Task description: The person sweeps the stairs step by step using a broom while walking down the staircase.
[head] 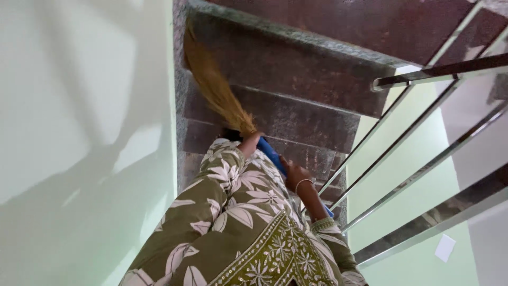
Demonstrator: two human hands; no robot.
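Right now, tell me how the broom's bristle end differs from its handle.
The bristle end is straw-coloured, long and fanned out, reaching up across the dark stone steps beside the wall; the handle is blue, smooth and narrow. The bristles are free of any grip; the handle is held by the left hand near the bristles and by the right hand lower down. Both lie along one slanted line.

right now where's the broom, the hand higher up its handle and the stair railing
broom [214,87], head view, middle of the straw bristles
left hand [250,142], head view, knuckles at the handle top
stair railing [450,70], head view, top metal bar
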